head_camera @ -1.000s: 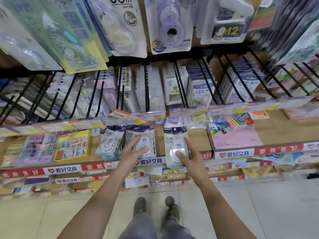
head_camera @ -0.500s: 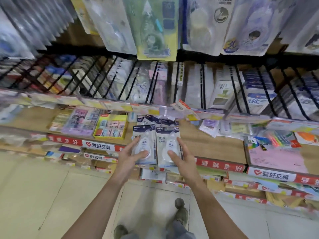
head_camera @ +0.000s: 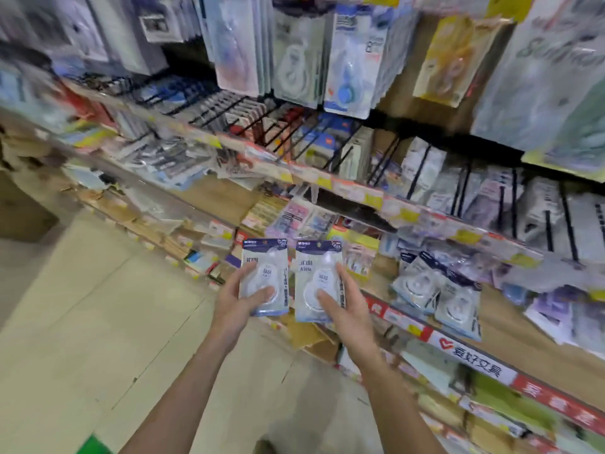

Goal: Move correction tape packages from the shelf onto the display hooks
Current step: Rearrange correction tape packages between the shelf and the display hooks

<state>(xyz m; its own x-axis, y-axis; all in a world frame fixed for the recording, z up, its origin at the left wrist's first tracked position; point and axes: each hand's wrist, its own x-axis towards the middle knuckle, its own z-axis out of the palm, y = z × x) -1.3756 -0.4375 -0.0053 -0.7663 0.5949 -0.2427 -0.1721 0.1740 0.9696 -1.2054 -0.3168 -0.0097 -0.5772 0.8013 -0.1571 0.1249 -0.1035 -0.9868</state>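
Both packages lifted off the shelf [head_camera: 510,326]: left hand [head_camera: 234,304] grips left package [head_camera: 263,276], right hand [head_camera: 343,309] grips right package [head_camera: 317,280]; next, thread onto display hooks [head_camera: 281,132] above shelf.

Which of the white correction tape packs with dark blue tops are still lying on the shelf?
The two dark-topped correction tape packs lying side by side on the wooden shelf, right of both hands; the other two are held up.
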